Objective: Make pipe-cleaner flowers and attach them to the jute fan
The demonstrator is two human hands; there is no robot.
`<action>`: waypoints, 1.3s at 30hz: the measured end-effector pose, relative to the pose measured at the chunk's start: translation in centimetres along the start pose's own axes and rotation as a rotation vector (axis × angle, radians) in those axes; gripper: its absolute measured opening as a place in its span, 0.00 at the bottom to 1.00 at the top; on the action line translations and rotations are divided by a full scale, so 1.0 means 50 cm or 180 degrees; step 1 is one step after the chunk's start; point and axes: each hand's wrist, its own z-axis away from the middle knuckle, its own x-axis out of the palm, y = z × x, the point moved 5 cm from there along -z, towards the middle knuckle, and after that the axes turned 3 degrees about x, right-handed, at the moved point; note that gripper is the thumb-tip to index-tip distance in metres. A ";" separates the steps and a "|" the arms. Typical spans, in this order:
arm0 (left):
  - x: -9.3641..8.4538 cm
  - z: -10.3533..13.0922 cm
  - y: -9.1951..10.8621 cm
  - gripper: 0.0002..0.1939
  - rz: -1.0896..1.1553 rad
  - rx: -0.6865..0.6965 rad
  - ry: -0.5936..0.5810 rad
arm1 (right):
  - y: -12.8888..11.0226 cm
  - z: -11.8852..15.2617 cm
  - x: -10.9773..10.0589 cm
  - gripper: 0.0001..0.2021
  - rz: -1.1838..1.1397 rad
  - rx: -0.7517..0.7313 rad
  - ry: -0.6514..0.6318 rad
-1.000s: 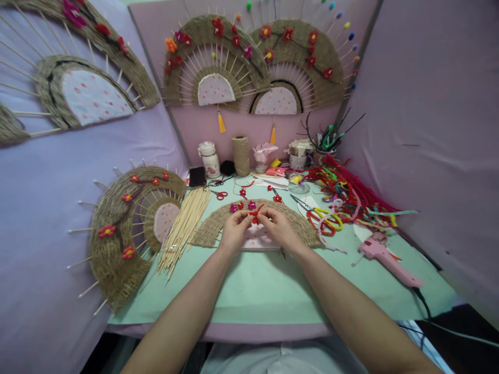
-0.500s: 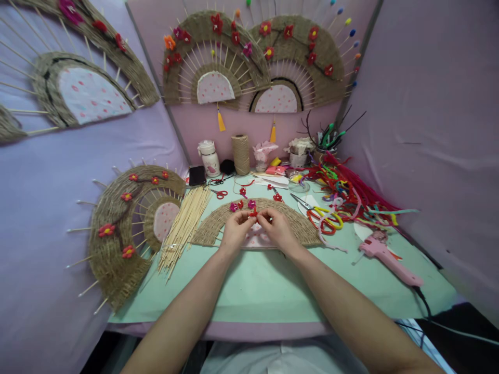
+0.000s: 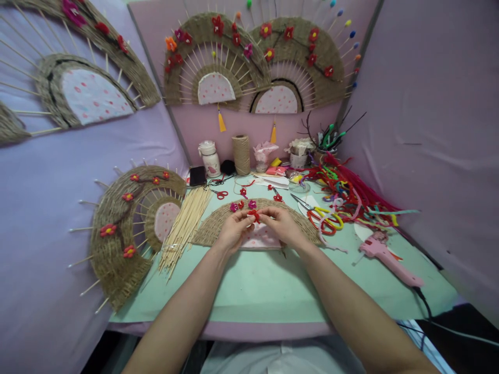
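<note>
Between my two hands is a small red pipe-cleaner flower (image 3: 254, 215), pinched from both sides. My left hand (image 3: 235, 229) has thumb and fingers closed on its left edge. From the right, my right hand (image 3: 281, 222) grips it the same way. Both hands are over a twine-woven fan (image 3: 300, 218) lying on the table, whose dotted white centre (image 3: 259, 240) shows between my wrists. Just beyond my fingers, magenta flowers (image 3: 252, 204) and a red one rest along the fan's upper band. Another red flower (image 3: 277, 198) lies near its top right edge.
Bamboo sticks (image 3: 185, 223) and small red scissors (image 3: 222, 195) lie left. Yellow-handled scissors (image 3: 327, 218), a pipe-cleaner heap (image 3: 351, 182) and a corded pink glue gun (image 3: 392, 259) occupy the right. A twine spool (image 3: 241, 155) and white bottle (image 3: 209, 157) stand behind. A finished fan (image 3: 117, 234) leans left.
My fingers have shifted slightly around the red flower, and more of it now shows between them. My right hand has opened out a little. The fan and tools stay put.
</note>
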 end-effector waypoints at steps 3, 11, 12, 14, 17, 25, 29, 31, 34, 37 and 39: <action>-0.003 -0.001 0.001 0.16 -0.0114 0.0087 -0.0100 | -0.004 0.002 -0.002 0.08 0.0096 -0.0137 0.0004; 0.006 0.003 0.010 0.14 -0.0283 0.0155 -0.0364 | -0.029 0.011 0.000 0.06 0.0381 -0.0488 -0.0073; 0.007 0.003 0.009 0.14 -0.0201 0.0098 -0.0385 | -0.031 0.012 0.001 0.06 0.0408 -0.0533 -0.0082; 0.008 0.002 0.006 0.15 0.0006 -0.0022 -0.0427 | -0.032 0.013 0.002 0.06 0.0468 -0.0609 -0.0081; 0.010 0.002 0.000 0.15 0.0269 -0.0193 -0.0617 | -0.029 0.013 0.005 0.06 0.0522 -0.0673 -0.0080; 0.009 0.004 -0.008 0.15 0.0505 -0.0417 -0.0800 | -0.033 0.015 0.007 0.05 0.0532 -0.0678 -0.0103; 0.008 0.003 -0.008 0.15 0.0385 -0.0356 -0.0668 | -0.035 0.015 0.005 0.04 0.0790 -0.0819 0.0040; 0.004 0.001 -0.005 0.14 0.0279 -0.0241 -0.0462 | -0.036 0.015 0.003 0.04 0.0968 -0.0962 0.0172; 0.003 0.002 0.001 0.14 0.0118 -0.0058 -0.0297 | -0.037 0.017 0.002 0.05 0.1176 -0.1127 0.0290; 0.006 0.004 0.004 0.16 -0.0056 -0.0007 -0.0303 | -0.040 0.020 0.002 0.04 0.1442 -0.1325 0.0357; 0.008 0.007 0.006 0.17 -0.0071 -0.0006 -0.0290 | -0.041 0.021 0.004 0.04 0.1606 -0.1445 0.0366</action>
